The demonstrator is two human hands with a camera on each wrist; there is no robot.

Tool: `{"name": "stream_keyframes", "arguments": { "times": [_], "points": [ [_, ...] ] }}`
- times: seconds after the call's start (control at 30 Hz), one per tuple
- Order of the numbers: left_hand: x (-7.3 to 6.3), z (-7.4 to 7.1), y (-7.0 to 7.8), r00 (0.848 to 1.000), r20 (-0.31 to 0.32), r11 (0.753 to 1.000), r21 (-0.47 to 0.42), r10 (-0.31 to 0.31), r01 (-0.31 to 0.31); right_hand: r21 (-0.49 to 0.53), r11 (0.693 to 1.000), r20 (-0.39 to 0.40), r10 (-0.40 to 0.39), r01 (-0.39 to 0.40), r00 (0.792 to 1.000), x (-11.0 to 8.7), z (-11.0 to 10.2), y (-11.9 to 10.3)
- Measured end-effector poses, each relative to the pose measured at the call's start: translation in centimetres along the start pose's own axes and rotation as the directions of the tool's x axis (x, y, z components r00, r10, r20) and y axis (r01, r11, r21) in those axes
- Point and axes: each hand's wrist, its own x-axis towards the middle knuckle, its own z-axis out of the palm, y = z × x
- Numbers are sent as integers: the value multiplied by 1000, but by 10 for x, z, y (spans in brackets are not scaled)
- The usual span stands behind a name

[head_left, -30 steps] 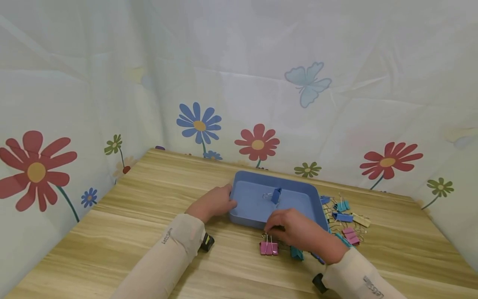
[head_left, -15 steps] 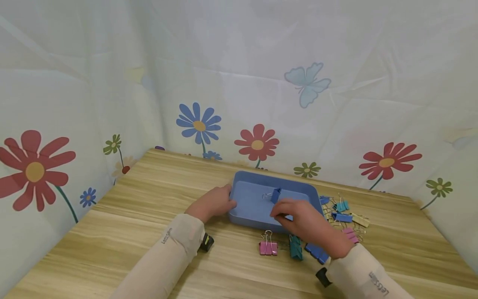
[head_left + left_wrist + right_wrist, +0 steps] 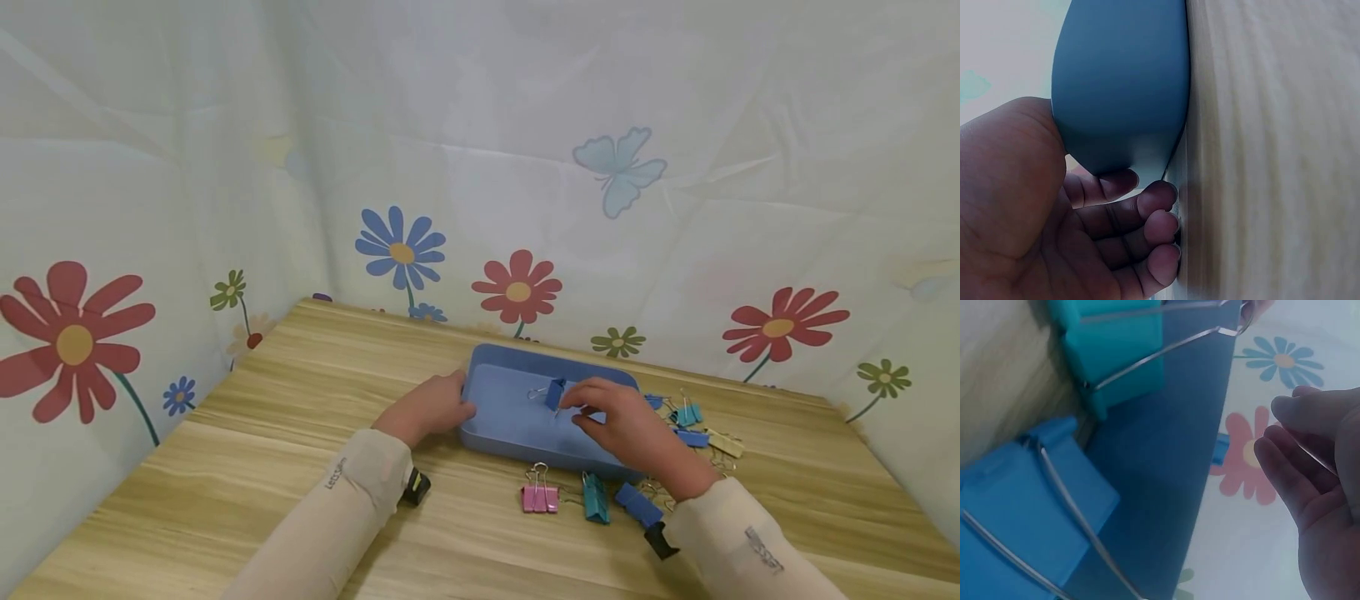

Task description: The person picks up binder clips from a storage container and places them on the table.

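My left hand (image 3: 427,410) holds the left end of a blue tray (image 3: 517,448). In the left wrist view its fingers curl beside the tray's outer wall (image 3: 1122,81), and the thumb is hidden behind that wall. My right hand (image 3: 626,421) hovers over the tray's right part, fingers loosely bent, with a gap between thumb and fingertips and nothing held. Just left of those fingertips, a blue binder clip (image 3: 555,393) stands in the tray. Along the tray's front sit a pink binder clip (image 3: 540,499), a teal binder clip (image 3: 596,498) and another blue binder clip (image 3: 639,505).
Several more binder clips lie right of the tray, among them a teal one (image 3: 688,413) and a yellow one (image 3: 725,443); my right forearm partly covers this group. Everything rests on a wooden table (image 3: 255,417), with a flower-printed curtain (image 3: 465,167) behind it.
My right hand has moved from the pink binder clip in front of the tray up and to the right, over the tray. Its fingers have parted. The left hand and tray stay put.
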Motion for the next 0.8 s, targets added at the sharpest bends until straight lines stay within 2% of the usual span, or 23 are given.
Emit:
{"name": "stream_keyframes", "arguments": {
  "times": [0.37, 0.8],
  "points": [
    [-2, -3, 2, 1000, 7, 1000, 7, -7, 7, -11, 999, 78, 53, -53, 996, 8, 7, 9],
    [-1, -2, 1, 1000, 5, 1000, -4, -3, 3, -76, 995, 147, 78, -68, 986, 19, 16, 13]
  ]
}}
